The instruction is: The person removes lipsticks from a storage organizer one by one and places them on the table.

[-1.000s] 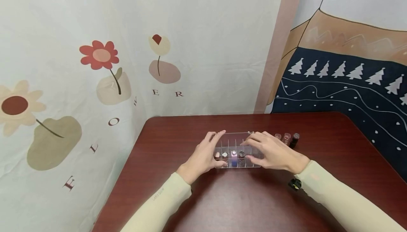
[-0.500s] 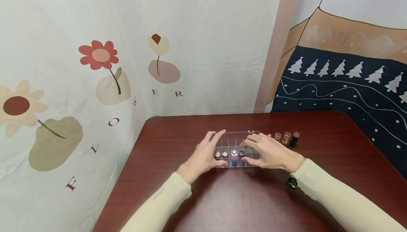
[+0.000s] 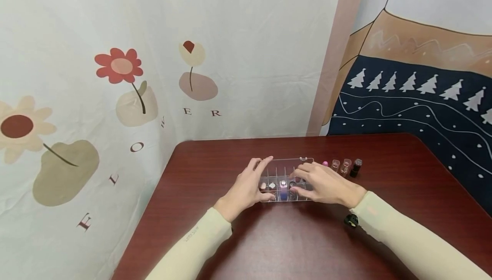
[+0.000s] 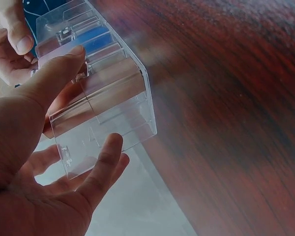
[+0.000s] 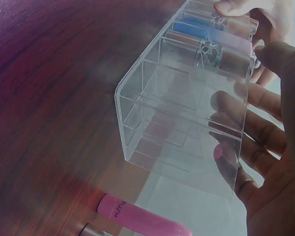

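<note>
A clear lipstick organizer (image 3: pixel 280 172) stands on the table with several lipsticks in its front row. Among them are a lilac-and-blue tube (image 3: pixel 283 191) and, to its right, a lipstick with a dark patterned top (image 5: pixel 209 53). My left hand (image 3: pixel 243 189) grips the organizer's left end, thumb across the front and fingers spread round the end wall. My right hand (image 3: pixel 326 184) is at the right part, its thumb against the dark-topped lipstick. Its other fingers, spread and loosely bent, show through the clear plastic in the right wrist view.
To the right of the organizer stand a pink tube (image 5: pixel 142 216), two lipsticks with clear caps (image 3: pixel 345 167) and a black lipstick (image 3: pixel 356 167). The dark red tabletop (image 3: pixel 261 246) ends at a printed curtain (image 3: pixel 250 100) behind.
My right hand has shifted slightly left along the organizer, uncovering the pink tube behind it. The left hand keeps its place on the organizer.
</note>
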A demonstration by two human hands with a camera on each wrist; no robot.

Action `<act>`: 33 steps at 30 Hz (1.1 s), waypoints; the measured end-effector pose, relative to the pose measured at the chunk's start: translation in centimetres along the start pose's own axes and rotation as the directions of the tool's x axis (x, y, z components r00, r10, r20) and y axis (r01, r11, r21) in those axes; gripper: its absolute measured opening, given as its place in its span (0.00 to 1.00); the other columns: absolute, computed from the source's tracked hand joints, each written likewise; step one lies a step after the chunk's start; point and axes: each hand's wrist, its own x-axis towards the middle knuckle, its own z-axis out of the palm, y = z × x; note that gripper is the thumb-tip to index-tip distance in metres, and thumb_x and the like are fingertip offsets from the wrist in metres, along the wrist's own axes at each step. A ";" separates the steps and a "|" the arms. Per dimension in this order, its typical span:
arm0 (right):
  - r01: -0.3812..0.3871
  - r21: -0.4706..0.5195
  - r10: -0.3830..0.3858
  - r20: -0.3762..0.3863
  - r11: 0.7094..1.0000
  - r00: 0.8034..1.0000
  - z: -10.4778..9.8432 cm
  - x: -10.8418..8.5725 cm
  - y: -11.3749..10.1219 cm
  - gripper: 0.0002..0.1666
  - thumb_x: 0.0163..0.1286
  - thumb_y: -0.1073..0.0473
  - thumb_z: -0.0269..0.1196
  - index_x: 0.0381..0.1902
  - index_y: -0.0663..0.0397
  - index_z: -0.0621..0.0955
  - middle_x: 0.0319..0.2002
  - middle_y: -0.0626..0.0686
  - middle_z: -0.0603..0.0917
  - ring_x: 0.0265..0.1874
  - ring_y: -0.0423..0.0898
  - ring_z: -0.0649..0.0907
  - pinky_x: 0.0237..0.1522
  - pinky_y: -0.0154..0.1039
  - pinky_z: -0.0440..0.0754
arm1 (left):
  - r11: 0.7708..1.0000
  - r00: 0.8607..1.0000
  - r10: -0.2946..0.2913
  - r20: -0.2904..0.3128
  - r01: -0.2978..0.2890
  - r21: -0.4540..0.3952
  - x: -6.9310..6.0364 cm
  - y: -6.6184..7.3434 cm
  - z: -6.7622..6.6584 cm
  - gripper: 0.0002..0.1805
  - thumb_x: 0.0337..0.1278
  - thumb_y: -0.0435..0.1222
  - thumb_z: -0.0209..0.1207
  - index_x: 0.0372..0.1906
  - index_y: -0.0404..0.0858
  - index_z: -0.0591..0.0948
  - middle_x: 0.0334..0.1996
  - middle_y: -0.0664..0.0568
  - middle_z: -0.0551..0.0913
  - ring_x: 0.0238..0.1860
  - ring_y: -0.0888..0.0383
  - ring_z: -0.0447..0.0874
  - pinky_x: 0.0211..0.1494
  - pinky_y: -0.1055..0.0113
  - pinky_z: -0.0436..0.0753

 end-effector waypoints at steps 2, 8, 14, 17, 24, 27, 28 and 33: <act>-0.004 -0.002 0.004 0.002 1.000 1.000 0.0 0.0 0.0 0.17 0.77 0.47 0.80 0.56 0.47 0.93 0.46 0.47 0.93 0.44 0.42 0.89 0.51 0.49 0.93 | 1.000 1.000 0.010 -0.006 -0.010 0.008 -0.1 0.0 0.0 0.67 0.50 0.44 0.93 0.93 0.50 0.66 0.77 0.37 0.75 0.58 0.36 0.91 0.69 0.40 0.92; -0.010 0.014 0.010 0.025 1.000 1.000 0.1 0.1 -0.1 0.14 0.79 0.49 0.78 0.55 0.47 0.94 0.46 0.46 0.93 0.44 0.40 0.88 0.54 0.51 0.92 | 0.999 0.999 0.033 -0.010 -0.033 0.035 -0.1 -0.1 0.2 0.67 0.49 0.46 0.93 0.92 0.47 0.66 0.76 0.37 0.76 0.56 0.39 0.91 0.66 0.42 0.93; 0.015 0.006 -0.015 0.006 1.000 1.000 0.3 0.3 -0.2 0.13 0.77 0.48 0.80 0.52 0.47 0.93 0.42 0.44 0.91 0.41 0.39 0.87 0.49 0.45 0.92 | 0.999 0.999 0.035 -0.006 -0.035 0.024 -0.1 -0.2 0.2 0.67 0.51 0.46 0.93 0.93 0.49 0.65 0.77 0.37 0.75 0.58 0.38 0.91 0.67 0.41 0.93; 0.021 -0.008 -0.021 -0.001 1.000 1.000 0.4 0.5 -0.3 0.15 0.76 0.47 0.81 0.52 0.47 0.93 0.41 0.43 0.90 0.40 0.39 0.86 0.49 0.44 0.92 | 0.998 0.999 0.042 -0.010 -0.042 0.036 0.0 -0.3 0.1 0.67 0.50 0.46 0.93 0.93 0.48 0.65 0.77 0.37 0.75 0.58 0.38 0.91 0.67 0.41 0.93; 0.041 -0.015 -0.041 -0.026 0.999 0.999 0.5 0.3 -0.4 0.14 0.75 0.51 0.82 0.50 0.50 0.93 0.41 0.46 0.90 0.39 0.41 0.87 0.49 0.44 0.93 | 0.999 1.000 0.024 0.002 -0.024 0.021 0.0 -0.2 0.1 0.67 0.51 0.46 0.93 0.93 0.50 0.65 0.78 0.37 0.75 0.61 0.36 0.90 0.70 0.40 0.92; 0.064 -0.021 -0.064 -0.047 0.998 0.997 0.5 0.1 -0.4 0.13 0.74 0.52 0.83 0.50 0.50 0.93 0.40 0.46 0.89 0.39 0.40 0.86 0.47 0.42 0.92 | 1.000 1.000 0.020 0.002 -0.020 0.018 0.0 -0.2 0.1 0.67 0.51 0.45 0.93 0.93 0.50 0.65 0.78 0.36 0.75 0.61 0.35 0.90 0.70 0.40 0.92; 0.075 -0.027 -0.076 -0.059 0.997 0.995 0.4 0.1 -0.4 0.13 0.74 0.53 0.83 0.49 0.50 0.93 0.40 0.45 0.89 0.38 0.40 0.86 0.47 0.42 0.92 | 1.000 1.000 0.020 0.001 -0.020 0.018 0.0 -0.2 0.1 0.67 0.51 0.45 0.93 0.93 0.50 0.65 0.78 0.36 0.75 0.61 0.35 0.90 0.70 0.40 0.92; 0.105 -0.031 -0.107 -0.094 0.994 0.990 0.4 0.0 -0.3 0.12 0.72 0.55 0.84 0.48 0.49 0.93 0.40 0.45 0.89 0.39 0.38 0.87 0.47 0.40 0.92 | 1.000 1.000 0.013 0.004 -0.013 0.020 0.0 -0.1 0.0 0.67 0.52 0.45 0.93 0.93 0.50 0.65 0.78 0.36 0.74 0.61 0.36 0.91 0.70 0.40 0.92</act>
